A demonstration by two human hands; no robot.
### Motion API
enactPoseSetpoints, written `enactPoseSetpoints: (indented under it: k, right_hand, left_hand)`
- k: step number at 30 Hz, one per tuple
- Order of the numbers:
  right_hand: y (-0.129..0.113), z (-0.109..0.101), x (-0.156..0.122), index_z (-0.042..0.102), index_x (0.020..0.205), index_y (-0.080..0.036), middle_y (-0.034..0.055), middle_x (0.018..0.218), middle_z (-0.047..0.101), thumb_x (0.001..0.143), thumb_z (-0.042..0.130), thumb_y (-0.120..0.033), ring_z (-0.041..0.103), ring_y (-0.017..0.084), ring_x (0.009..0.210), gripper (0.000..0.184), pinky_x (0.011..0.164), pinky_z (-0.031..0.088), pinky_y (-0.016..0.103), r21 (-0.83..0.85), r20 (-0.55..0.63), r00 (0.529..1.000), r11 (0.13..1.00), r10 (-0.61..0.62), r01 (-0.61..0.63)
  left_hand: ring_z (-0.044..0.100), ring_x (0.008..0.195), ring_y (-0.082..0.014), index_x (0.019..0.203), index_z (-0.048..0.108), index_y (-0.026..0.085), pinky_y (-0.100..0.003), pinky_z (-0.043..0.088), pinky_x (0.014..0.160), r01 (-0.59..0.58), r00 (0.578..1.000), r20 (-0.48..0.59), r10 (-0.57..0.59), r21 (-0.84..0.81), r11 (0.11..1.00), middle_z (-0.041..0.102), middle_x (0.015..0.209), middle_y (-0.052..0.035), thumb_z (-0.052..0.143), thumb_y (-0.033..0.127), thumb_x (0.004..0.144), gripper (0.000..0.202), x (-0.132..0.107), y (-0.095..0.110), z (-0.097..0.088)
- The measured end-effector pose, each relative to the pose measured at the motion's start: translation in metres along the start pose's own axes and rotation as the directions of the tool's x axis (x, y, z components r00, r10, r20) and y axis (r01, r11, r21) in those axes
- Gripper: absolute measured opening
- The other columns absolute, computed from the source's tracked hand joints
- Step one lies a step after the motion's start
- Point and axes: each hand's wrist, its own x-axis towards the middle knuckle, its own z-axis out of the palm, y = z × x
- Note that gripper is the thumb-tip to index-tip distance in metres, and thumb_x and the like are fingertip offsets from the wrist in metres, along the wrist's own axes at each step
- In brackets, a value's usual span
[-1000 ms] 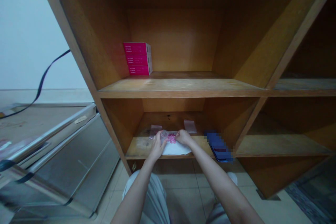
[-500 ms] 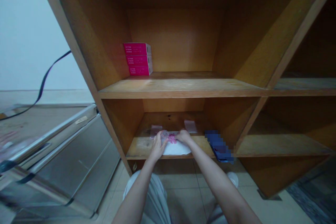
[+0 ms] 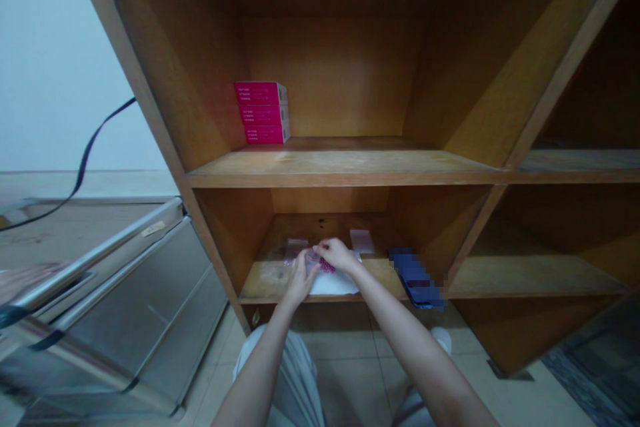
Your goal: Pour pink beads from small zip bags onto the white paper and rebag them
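Note:
Both my hands are in the lower wooden shelf compartment. My left hand (image 3: 300, 278) grips the near side of a small clear plastic packet (image 3: 313, 257), which has a pink beaded part (image 3: 327, 267) partly hidden under my right hand (image 3: 337, 255). The right fingers pinch the packet from above. Under the packet and my hands lies a white sheet (image 3: 335, 284). Small clear bags lie behind them, one with pinkish contents (image 3: 296, 250) and one paler (image 3: 362, 241).
A dark blue object (image 3: 417, 278), pixelated, lies on the shelf's front edge to the right. Several stacked magenta boxes (image 3: 262, 113) stand on the shelf above (image 3: 345, 167). A stainless steel cabinet (image 3: 150, 293) and black cable (image 3: 85, 160) are on the left.
My right hand has moved left and slightly up, now covering most of the pink part. The white sheet has shifted a little. My left hand has barely moved.

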Motion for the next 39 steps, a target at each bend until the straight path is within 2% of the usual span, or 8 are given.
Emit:
enactPoseSetpoints:
  k: [6,9,12,18,28,32,36,39]
  right_hand:
    - [0.020,-0.006,-0.003,0.066,0.081,-0.011,0.0084,0.081,0.067,0.078,0.044,-0.022,0.058,0.013,0.070,0.025,0.062,0.038,0.018,-0.062,-0.112,0.994,0.998,0.018,-0.025]
    - [0.041,-0.003,-0.006,0.067,0.075,-0.011,0.0085,0.075,0.067,0.073,0.048,-0.018,0.058,0.013,0.066,0.020,0.056,0.035,0.018,-0.206,-0.068,0.992,0.971,0.109,-0.121]
    - [0.061,0.003,-0.010,0.066,0.063,-0.011,0.0079,0.065,0.066,0.070,0.048,-0.012,0.056,0.012,0.057,0.020,0.051,0.031,0.019,-0.345,-0.016,0.989,0.927,0.149,-0.145]
    - [0.076,0.011,-0.010,0.065,0.058,-0.012,0.0075,0.058,0.063,0.066,0.050,-0.010,0.053,0.011,0.052,0.017,0.047,0.026,0.020,-0.390,-0.042,0.981,0.901,0.189,-0.191]
    - [0.080,0.012,-0.007,0.061,0.052,-0.011,0.0032,0.047,0.056,0.062,0.055,-0.013,0.048,0.009,0.046,0.012,0.044,0.025,0.019,-0.286,-0.042,0.968,0.925,0.248,-0.249]
    - [0.074,0.005,-0.006,0.062,0.056,-0.011,0.0036,0.051,0.058,0.062,0.052,-0.014,0.050,0.010,0.049,0.012,0.045,0.027,0.019,-0.200,-0.122,0.971,0.953,0.207,-0.228]
    - [0.054,-0.002,0.000,0.062,0.067,-0.012,0.0050,0.065,0.063,0.065,0.052,-0.021,0.054,0.012,0.058,0.013,0.051,0.035,0.019,0.064,-0.213,0.971,0.993,0.109,-0.097]
    - [0.035,-0.002,0.004,0.061,0.069,-0.012,0.0049,0.069,0.063,0.066,0.053,-0.023,0.055,0.012,0.062,0.014,0.057,0.039,0.020,0.216,-0.246,0.968,0.976,0.048,0.007]
  left_hand:
    - [0.046,0.103,-0.0202,0.116,0.036,0.017,-0.037,0.035,0.089,0.019,0.999,-0.047,-0.020,-0.034,0.999,0.049,0.111,-0.0113,0.040,0.037,0.080,0.041,0.001,-0.002,0.000]
    - [0.046,0.104,-0.0203,0.116,0.035,0.016,-0.039,0.033,0.091,0.065,0.994,-0.085,-0.070,-0.070,0.995,0.049,0.111,-0.0118,0.038,0.038,0.081,0.041,0.003,-0.007,0.001]
    - [0.044,0.108,-0.0210,0.118,0.033,0.016,-0.040,0.031,0.093,0.114,0.984,-0.121,-0.127,-0.108,0.988,0.046,0.115,-0.0129,0.037,0.039,0.081,0.043,0.004,-0.012,0.002]
    - [0.042,0.111,-0.0207,0.119,0.030,0.016,-0.040,0.029,0.095,0.140,0.975,-0.145,-0.168,-0.186,0.973,0.044,0.118,-0.0143,0.036,0.042,0.081,0.046,0.004,-0.016,0.001]
    - [0.043,0.110,-0.0207,0.118,0.031,0.016,-0.039,0.030,0.094,0.120,0.982,-0.128,-0.142,-0.167,0.979,0.045,0.118,-0.0137,0.036,0.042,0.081,0.046,0.004,-0.012,0.000]
    - [0.043,0.108,-0.0204,0.118,0.033,0.017,-0.039,0.031,0.093,0.095,0.990,-0.098,-0.106,-0.110,0.989,0.047,0.116,-0.0124,0.037,0.040,0.081,0.043,0.003,-0.007,0.000]
    - [0.044,0.107,-0.0202,0.117,0.034,0.017,-0.038,0.032,0.092,0.052,0.997,-0.048,-0.055,-0.063,0.997,0.048,0.115,-0.0120,0.038,0.039,0.081,0.042,0.001,-0.005,0.000]
    - [0.043,0.109,-0.0203,0.118,0.034,0.017,-0.038,0.032,0.093,0.032,0.999,-0.035,-0.033,-0.040,0.999,0.046,0.117,-0.0124,0.038,0.039,0.081,0.043,0.000,-0.005,0.001]
